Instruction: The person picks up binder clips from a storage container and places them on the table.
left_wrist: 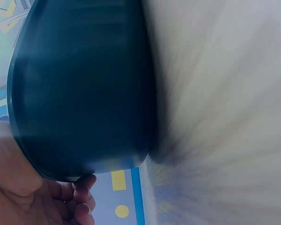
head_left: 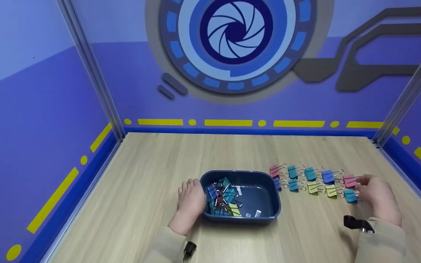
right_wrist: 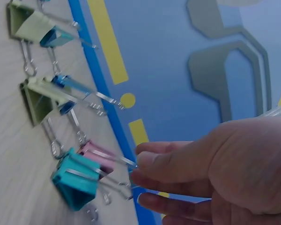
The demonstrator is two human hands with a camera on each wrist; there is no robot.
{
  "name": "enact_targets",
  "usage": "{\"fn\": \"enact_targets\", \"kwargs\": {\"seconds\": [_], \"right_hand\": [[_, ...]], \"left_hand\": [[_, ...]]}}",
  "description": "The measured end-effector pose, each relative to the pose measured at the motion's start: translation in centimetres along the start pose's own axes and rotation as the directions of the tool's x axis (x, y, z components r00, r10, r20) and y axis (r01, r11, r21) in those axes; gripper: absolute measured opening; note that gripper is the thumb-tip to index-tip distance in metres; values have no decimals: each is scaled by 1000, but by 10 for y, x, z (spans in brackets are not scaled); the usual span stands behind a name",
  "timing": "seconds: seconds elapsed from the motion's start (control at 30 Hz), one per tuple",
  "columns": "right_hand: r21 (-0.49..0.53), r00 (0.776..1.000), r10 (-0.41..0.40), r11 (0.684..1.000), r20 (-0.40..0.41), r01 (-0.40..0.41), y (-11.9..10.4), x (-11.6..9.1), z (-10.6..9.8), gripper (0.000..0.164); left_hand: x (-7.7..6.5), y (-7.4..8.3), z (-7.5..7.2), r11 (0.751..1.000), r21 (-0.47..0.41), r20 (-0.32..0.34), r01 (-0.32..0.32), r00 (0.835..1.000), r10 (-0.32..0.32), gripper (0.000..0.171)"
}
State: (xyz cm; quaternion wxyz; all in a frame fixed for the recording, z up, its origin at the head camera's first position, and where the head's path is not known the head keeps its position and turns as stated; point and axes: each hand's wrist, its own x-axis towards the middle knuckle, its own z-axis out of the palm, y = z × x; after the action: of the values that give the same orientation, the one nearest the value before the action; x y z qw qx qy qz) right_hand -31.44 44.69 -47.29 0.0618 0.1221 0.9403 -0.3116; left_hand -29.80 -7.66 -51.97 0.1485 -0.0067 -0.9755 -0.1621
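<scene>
Wood table (head_left: 141, 219), blue-purple walls (head_left: 31, 109) around. Right hand (head_left: 380, 195) pinches wire handle (right_wrist: 124, 161) of pink clip (head_left: 349, 180), just left of its fingertips; teal clip (head_left: 351, 196) near same fingers. More clips (head_left: 310, 174) in two rows left of that hand. Left hand (head_left: 191, 197), fingers bent, touches blue box (head_left: 243, 220) on its right; can't tell if gripping. Loose clips (head_left: 229, 195) inside box.
</scene>
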Motion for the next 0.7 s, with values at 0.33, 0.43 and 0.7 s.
{"fn": "enact_targets", "kwargs": {"seconds": [0.33,0.43,0.7], "right_hand": [[-34,910,-302,952,-284,305,-65,-19,19,41],[-23,887,-346,934,-306,357,-88,-25,28,40],[35,849,-443,882,-287,471,-135,-36,57,34]], "left_hand": [[1,0,2,1000,-5,15,15,1000,-15,21],[1,0,2,1000,-9,17,18,1000,-18,22],[1,-1,1,1000,-3,13,13,1000,-13,24]]}}
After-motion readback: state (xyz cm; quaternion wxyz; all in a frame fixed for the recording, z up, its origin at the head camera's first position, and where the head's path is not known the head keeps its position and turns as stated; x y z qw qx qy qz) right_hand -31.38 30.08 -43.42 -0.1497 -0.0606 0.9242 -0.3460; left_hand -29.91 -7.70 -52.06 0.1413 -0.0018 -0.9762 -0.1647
